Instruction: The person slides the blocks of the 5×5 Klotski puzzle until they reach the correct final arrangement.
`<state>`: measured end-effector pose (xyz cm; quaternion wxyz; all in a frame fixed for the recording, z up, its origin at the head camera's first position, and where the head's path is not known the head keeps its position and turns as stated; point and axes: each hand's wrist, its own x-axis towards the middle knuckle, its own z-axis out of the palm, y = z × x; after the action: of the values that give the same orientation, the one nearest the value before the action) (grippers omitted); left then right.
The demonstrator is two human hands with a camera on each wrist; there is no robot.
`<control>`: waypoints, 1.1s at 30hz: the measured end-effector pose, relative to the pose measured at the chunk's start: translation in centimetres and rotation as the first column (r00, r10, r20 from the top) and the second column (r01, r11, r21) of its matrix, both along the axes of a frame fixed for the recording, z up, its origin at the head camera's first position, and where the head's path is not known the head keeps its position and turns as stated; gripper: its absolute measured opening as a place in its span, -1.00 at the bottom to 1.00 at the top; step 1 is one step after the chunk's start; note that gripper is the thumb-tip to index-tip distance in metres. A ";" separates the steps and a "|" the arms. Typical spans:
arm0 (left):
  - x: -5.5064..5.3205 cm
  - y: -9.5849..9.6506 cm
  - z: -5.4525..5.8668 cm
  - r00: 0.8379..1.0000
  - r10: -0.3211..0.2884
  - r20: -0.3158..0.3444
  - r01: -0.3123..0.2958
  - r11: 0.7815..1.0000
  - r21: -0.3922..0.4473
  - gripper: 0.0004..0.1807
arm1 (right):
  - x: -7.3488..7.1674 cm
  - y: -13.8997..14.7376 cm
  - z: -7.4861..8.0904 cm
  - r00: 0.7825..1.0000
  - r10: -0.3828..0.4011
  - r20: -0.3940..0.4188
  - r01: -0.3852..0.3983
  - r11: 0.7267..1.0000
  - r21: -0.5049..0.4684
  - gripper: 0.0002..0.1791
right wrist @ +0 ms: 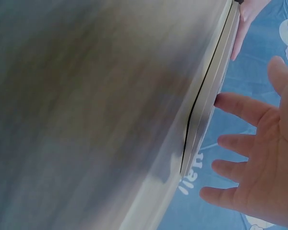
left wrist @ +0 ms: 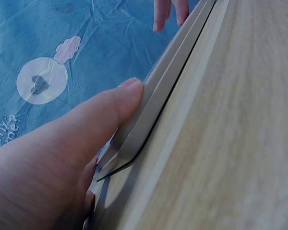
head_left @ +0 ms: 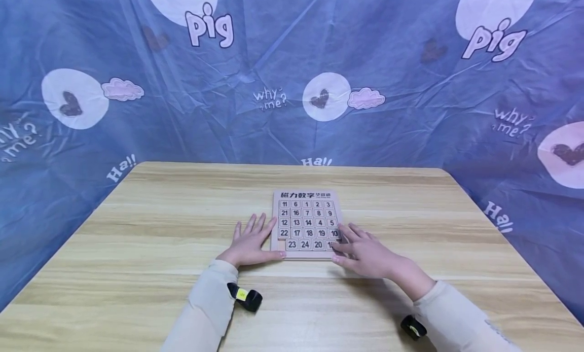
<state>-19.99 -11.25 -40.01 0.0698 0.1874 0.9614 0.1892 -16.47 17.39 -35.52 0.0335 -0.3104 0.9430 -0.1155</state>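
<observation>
A number sliding puzzle lies flat on the table, with rows of numbered square tiles below a printed heading. Its bottom row has a gap at the left end, beside the 23 tile. My left hand is spread along the left side, its thumb on the front rim near the corner. The right hand reaches in from the right with fingers extended. Its index fingertip touches the bottom row's rightmost tile, covering part of the number. The other right fingers are held apart.
The puzzle sits mid-table on a light wood-grain tabletop. Behind and around the table hangs a blue printed cloth. Each sleeved wrist carries a black strap device, one on the left and one on the right.
</observation>
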 end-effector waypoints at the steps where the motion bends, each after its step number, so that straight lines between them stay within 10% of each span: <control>1: 0.0 0.0 0.0 1.000 -0.001 -0.002 0.001 1.000 0.004 0.05 | -0.1 -0.2 0.0 1.000 0.005 0.000 -0.005 1.000 -0.002 -0.44; 16: 0.1 0.0 0.2 1.000 -0.004 -0.005 0.004 1.000 0.002 0.05 | -1.0 -1.3 0.2 0.998 0.056 0.035 -0.056 0.998 0.005 -0.44; 33: 0.1 0.0 0.3 1.000 0.000 0.004 0.000 1.000 -0.004 0.05 | -4.5 -0.3 -0.3 0.990 -0.108 0.093 0.099 0.991 0.094 -0.28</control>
<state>-19.86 -11.22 -39.75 0.0721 0.1871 0.9616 0.1874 -20.93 17.09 -35.79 0.0875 -0.2530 0.9593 -0.0898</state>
